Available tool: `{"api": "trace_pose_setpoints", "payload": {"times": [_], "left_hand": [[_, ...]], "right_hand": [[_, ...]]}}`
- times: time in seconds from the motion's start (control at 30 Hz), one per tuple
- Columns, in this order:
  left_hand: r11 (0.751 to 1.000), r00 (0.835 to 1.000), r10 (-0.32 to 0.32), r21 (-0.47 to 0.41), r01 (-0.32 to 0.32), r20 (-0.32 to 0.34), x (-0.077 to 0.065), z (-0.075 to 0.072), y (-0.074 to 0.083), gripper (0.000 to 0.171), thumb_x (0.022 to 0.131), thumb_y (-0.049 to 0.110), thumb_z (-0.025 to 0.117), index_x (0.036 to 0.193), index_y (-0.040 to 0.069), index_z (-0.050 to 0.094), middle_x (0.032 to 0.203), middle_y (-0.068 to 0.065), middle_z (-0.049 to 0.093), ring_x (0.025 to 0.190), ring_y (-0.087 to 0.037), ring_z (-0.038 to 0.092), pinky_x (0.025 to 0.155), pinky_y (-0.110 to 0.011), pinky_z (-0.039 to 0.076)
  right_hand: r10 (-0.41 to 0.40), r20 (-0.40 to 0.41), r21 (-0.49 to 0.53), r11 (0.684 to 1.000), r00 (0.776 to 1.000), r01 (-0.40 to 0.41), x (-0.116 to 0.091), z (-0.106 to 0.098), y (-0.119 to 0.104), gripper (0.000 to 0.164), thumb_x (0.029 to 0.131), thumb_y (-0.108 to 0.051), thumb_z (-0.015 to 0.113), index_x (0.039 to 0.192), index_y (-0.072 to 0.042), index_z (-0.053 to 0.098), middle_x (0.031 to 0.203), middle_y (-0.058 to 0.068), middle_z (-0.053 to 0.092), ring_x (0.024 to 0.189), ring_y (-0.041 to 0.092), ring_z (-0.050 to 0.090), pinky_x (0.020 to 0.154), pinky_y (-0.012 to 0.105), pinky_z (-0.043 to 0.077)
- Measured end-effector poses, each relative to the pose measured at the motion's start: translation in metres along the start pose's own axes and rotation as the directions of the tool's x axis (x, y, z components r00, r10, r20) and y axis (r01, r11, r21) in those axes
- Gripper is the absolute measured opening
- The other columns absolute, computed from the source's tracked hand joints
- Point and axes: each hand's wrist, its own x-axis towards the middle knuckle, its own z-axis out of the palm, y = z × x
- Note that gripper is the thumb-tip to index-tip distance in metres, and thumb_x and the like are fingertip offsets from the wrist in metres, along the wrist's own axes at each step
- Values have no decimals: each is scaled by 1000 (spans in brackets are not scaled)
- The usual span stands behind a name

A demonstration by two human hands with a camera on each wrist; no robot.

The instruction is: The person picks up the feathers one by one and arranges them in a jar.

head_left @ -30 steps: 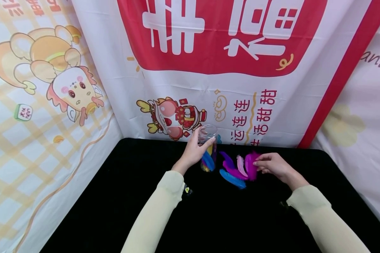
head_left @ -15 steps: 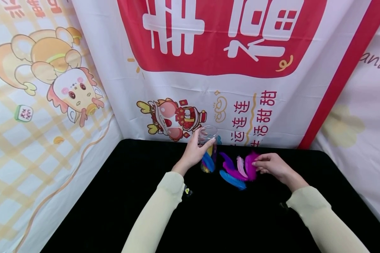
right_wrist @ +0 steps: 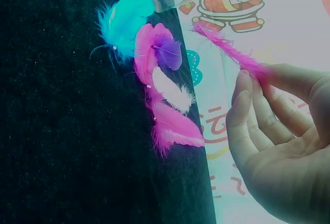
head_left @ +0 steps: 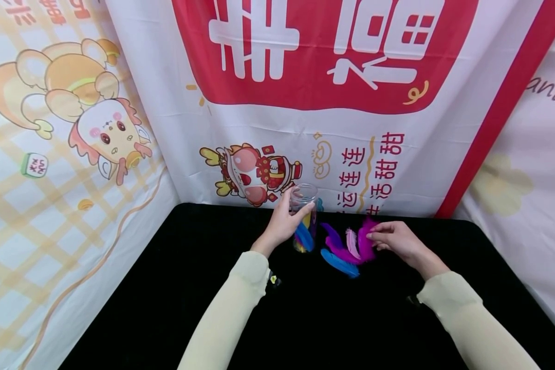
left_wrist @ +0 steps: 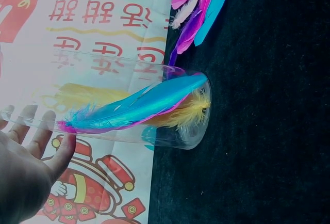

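Observation:
In the head view my left hand (head_left: 283, 220) grips a clear cylindrical jar (head_left: 305, 192) standing near the table's back edge. Through the jar wall (left_wrist: 198, 136) the left wrist view shows a blue feather (left_wrist: 139, 102) with magenta edging it, plus yellow feathers (left_wrist: 193, 111). My right hand (head_left: 400, 245) pinches a magenta feather (right_wrist: 229, 50) between thumb and fingertips, raised off the table. Below it lie a pale pink feather (right_wrist: 172, 91), magenta feathers (right_wrist: 176, 126), a purple feather (right_wrist: 168, 53) and a blue feather (head_left: 339, 263), fanned out just right of the jar.
A black cloth covers the table (head_left: 333, 324). Printed cloth hangs (head_left: 259, 123) rise right behind the table's back edge, with others at the left and right sides.
My right hand has shifted slightly up and left with the magenta feather in its fingers. The left hand and the jar have stayed in place.

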Motion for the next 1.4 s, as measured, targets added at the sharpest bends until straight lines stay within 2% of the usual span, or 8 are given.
{"api": "trace_pose_setpoints", "payload": {"times": [0.23,0.7,1.4], "left_hand": [[1000,1000,8,1,-8,2,-1,0,0,80,98,56,63,158,14,31,150,-12,44,132,-27,50,107,-48,48],[1000,1000,-4,8,4,2,-1,0,1,81,96,60,63,158,17,32,152,-14,43,134,-27,49,108,-48,46],[1000,1000,5,-5,-5,13,0,-1,-1,83,97,59,63,159,14,30,152,-17,42,133,-28,49,108,-50,46]], "right_hand": [[-15,-13,-9,1000,1000,15,-1,3,-5,30,98,-11,70,115,12,63,92,5,74,83,13,69,78,35,60],[-43,-32,-12,999,999,43,-1,9,-15,26,97,-10,70,112,11,65,89,-2,73,81,12,69,73,30,59],[-56,-25,-2,998,998,56,-3,12,-25,25,98,-10,69,112,11,65,90,-2,73,82,11,68,72,28,59]]}}
